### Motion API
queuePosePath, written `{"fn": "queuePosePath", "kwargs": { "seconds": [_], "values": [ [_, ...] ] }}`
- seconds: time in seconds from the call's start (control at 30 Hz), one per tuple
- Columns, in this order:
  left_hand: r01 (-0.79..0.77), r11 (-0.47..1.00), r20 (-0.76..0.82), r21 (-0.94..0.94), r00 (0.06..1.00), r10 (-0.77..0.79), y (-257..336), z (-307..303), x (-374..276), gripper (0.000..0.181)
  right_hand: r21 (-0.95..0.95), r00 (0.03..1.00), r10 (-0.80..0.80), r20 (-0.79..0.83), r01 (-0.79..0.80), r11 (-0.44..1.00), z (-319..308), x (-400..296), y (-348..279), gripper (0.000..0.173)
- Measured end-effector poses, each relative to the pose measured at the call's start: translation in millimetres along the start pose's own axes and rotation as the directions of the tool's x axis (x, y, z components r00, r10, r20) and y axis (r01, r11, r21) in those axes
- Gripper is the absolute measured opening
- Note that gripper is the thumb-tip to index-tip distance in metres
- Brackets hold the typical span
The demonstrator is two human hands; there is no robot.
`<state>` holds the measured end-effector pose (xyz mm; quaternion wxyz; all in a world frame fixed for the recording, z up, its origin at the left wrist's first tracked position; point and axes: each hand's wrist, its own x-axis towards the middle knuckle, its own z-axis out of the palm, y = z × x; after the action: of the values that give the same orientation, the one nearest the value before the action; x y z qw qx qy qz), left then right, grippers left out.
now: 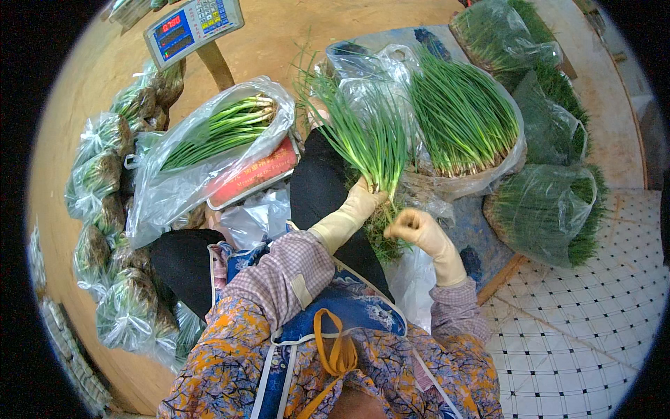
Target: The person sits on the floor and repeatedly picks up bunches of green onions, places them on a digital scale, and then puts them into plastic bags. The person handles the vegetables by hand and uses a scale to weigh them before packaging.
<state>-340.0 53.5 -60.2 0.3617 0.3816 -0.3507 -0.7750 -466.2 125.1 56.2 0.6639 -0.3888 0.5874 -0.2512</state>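
My left hand (357, 208), in a cream rubber glove, grips a bunch of thin green onions (369, 139) around its pale lower stems. The leaves fan out away from me. Just right of the stem ends is my right hand (422, 230), gloved alike, with its fingers curled. Whether a strand is pinched in those fingertips I cannot tell. Loose green and yellowish trimmings (384, 246) lie below both hands. Beyond them, a large pile of green onions (463, 118) rests in an opened clear plastic bag, roots towards me.
Left, another clear bag of green onions (235, 123) lies on a digital scale with a red plate (256, 173); its display (180, 34) stands behind. Tied bags of rooted onions (125, 309) line the far left. Several bagged green bundles (544, 214) stand right, beside white tiles (570, 324).
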Motion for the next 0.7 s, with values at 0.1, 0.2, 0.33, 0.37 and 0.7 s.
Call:
{"fn": "queuePosePath", "kwargs": {
  "seconds": [0.1, 0.2, 0.33, 0.37, 0.7],
  "values": [
    [0.013, 1.000, 0.001, 0.009, 1.000, -0.013, 0, -4, -2, 0.037, -0.471, 0.989, 0.023, 0.145, 0.049, 0.881, -11, 5, -7, 0.024],
    [-0.017, 1.000, 0.058, -0.013, 0.998, 0.018, -10, 1, 5, 0.038, -0.851, 0.801, -0.544, -0.250, 0.086, 0.518, -12, 34, -8, 0.022],
    [-0.013, 0.987, 0.010, 0.158, 1.000, 0.011, -4, 1, -1, 0.045, -0.977, 0.837, -0.528, -0.142, -0.031, 0.213, -12, 73, -8, 0.019],
    [-0.015, 0.984, 0.016, 0.179, 1.000, 0.012, -3, 0, -1, 0.045, -0.986, 0.850, -0.513, -0.119, -0.038, 0.164, -15, 78, -7, 0.017],
    [-0.110, 0.951, 0.178, 0.289, 0.982, 0.059, -5, 9, 0, 0.033, -0.593, 0.970, -0.125, -0.209, -0.025, 0.805, -35, 6, 9, 0.021]
  ]
}}
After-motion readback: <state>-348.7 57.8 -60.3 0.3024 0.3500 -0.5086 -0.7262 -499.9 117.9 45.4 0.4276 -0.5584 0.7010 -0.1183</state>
